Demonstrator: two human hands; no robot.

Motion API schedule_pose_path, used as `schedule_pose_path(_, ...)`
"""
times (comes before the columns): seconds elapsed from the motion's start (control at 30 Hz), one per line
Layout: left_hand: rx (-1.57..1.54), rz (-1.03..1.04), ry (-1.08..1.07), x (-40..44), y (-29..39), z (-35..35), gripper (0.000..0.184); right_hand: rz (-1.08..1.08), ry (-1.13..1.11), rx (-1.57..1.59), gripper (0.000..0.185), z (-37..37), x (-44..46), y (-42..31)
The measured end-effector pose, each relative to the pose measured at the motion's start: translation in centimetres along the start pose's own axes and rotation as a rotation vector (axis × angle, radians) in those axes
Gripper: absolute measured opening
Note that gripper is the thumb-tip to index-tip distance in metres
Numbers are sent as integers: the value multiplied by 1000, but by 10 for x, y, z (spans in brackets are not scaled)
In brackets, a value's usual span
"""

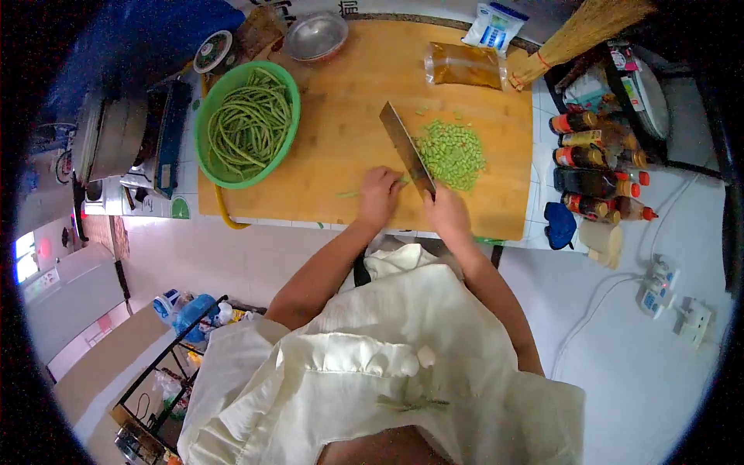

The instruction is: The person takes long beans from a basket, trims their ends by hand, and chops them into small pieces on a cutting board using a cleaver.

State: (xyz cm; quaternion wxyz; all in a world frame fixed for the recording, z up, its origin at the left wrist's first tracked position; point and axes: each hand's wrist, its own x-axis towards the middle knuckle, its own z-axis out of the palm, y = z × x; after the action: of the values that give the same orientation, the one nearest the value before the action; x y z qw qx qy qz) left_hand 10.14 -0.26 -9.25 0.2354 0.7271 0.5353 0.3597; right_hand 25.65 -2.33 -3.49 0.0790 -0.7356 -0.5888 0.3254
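Observation:
My right hand [447, 211] is closed round the handle of a cleaver [404, 147], whose broad blade points away to the upper left over the wooden cutting board [341, 93]. Left of the blade, my left hand [380, 195] has its fingers curled down on some long green beans [348, 194]; their ends stick out on both sides of it. Against the blade's right side lies a heap of chopped green beans [451, 153]. A green basin [203, 139] full of whole long beans [249, 124] stands on the board's left side.
Behind the basin is a metal bowl [316, 36]. A bag of brown liquid [466, 66] and a white packet [496, 27] lie at the back right, near a straw brush [581, 39]. Several sauce bottles [585, 157] stand right of the board. A stove [159, 139] is at left.

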Motion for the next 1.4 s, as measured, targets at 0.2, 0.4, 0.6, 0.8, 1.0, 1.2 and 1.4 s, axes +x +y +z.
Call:
schedule_pose_path(0.2,-42,-60,21,11,5,21,19,9,28,-14,27,-20,-10,5)
schedule_pose_path(0.4,-80,-153,-37,7,5,18,26,-77,27,-52,24,-12,-18,17)
schedule_pose_path(0.6,-3,0,64,-5,-4,5,20,-96,-5,-46,24,-13,-15,14)
schedule_pose_path(0.8,83,32,20,-11,-1,-14,16,-66,25,-134,19,-10,-16,-1)
schedule_pose_path(1.0,51,2,-9,-9,-4,-12,15,-41,31,-99,24,7,2,-4)
schedule_pose_path(1.2,29,8,9,-12,-14,-3,15,-46,75,-21,25,1,12,7)
schedule_pose_path(1.4,5,-10,43,-14,-8,-5,14,-131,25,-33,22,-19,-25,3)
